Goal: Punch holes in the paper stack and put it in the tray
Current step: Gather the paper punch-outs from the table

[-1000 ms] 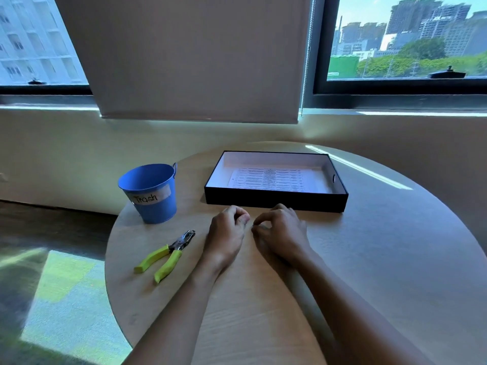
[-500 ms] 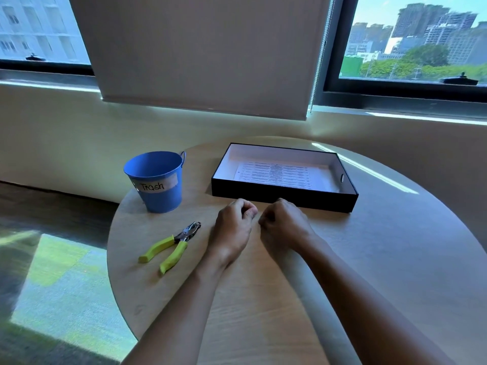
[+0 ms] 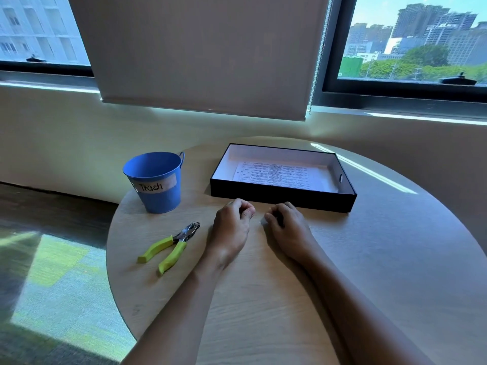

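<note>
Strong daylight comes through the windows [image 3: 411, 48] on either side of the lowered roller blind [image 3: 200, 48], and the wall below the blind sits in soft shade. A thin sunlit stripe crosses the far right of the counter [image 3: 369, 272], and a bright patch lies on the floor [image 3: 52, 259]. Focus is crisp in the middle, where the blue bucket [image 3: 155, 196] shows a legible label. The wide lens bows the window sill and counter rim, and the lower left looks smeared.

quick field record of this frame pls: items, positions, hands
table: round, wooden
tray: black, far centre
paper stack: printed, lying inside tray
hole punch: green handles, left of left hand, untouched
bucket: blue, labelled Trash, upright, left of tray
left hand: curled, on table before tray, nothing seen held
right hand: curled beside it; contents unclear
</note>
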